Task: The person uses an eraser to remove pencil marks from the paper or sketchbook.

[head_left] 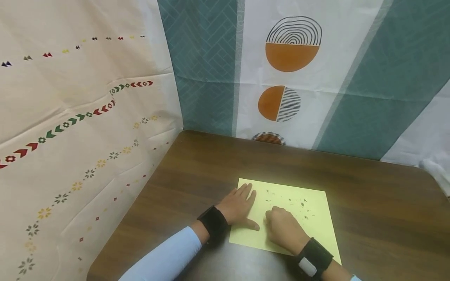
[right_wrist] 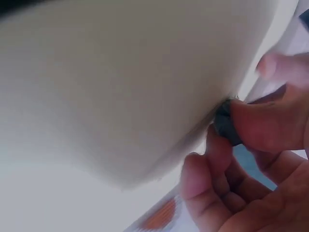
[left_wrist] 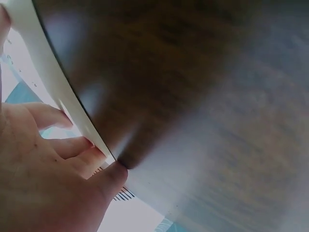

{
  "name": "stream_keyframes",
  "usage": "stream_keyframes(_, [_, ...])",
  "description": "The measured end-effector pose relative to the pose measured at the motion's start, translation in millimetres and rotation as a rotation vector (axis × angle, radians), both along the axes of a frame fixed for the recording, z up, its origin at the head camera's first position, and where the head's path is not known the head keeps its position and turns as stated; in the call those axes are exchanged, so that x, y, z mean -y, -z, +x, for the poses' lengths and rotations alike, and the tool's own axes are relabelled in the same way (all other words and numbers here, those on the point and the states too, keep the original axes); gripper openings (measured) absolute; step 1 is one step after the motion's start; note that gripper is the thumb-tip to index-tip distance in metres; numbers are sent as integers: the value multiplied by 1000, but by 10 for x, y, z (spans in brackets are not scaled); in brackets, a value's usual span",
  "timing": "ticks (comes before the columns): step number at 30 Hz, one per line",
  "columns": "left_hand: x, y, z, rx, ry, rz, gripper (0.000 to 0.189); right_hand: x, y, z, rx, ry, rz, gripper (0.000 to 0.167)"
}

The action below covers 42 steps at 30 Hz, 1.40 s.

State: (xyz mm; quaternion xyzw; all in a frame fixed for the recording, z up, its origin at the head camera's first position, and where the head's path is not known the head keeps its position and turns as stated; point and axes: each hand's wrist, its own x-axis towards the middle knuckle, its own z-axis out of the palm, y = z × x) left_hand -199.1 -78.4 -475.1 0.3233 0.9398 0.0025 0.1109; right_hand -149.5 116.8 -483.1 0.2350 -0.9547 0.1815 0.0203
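Observation:
A yellow sheet of paper (head_left: 321, 226) lies on the brown table, with several small dark marks or specks (head_left: 304, 203) scattered over its upper half. My left hand (head_left: 237, 207) rests on the paper's left edge, fingers spread. In the left wrist view its fingertips touch the sheet at the edge. My right hand (head_left: 283, 228) is low over the middle of the sheet. Between its thumb and fingers it pinches a small, dark blue-grey lump (right_wrist: 226, 124), pressed against or very close to the paper. What the lump is I cannot tell; in the head view the hand hides it.
The brown wooden table (head_left: 197, 168) extends around the paper on all sides. A patterned cream cloth (head_left: 88, 97) hangs at the left, and a teal and white curtain (head_left: 207, 58) hangs behind the table's back edge. Black bands (head_left: 212, 221) are on both wrists.

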Motion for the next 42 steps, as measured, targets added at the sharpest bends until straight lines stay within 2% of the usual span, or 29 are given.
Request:
stream_keyframes(3, [23,-2,-1,17,-14,6,111,-205,-4,5,-1,41,19,32])
stream_keyframes(9, [56,8,-20,22,-25,9,111,-711,27,55,-48,179,-12,42])
stream_keyframes(15, [52,41,-34,31,-29,5,112,-831,48,68,-47,148,-35,42])
stream_keyframes(23, [31,100,-47,24,-14,19,113,-862,50,84,-39,155,-21,43])
stream_keyframes(29, [6,81,-44,25,-14,22,113,-890,59,77,-81,123,-17,43])
stream_keyframes(42, [-33,65,-33,39,-12,24,113,-943,19,113,-46,125,-7,43])
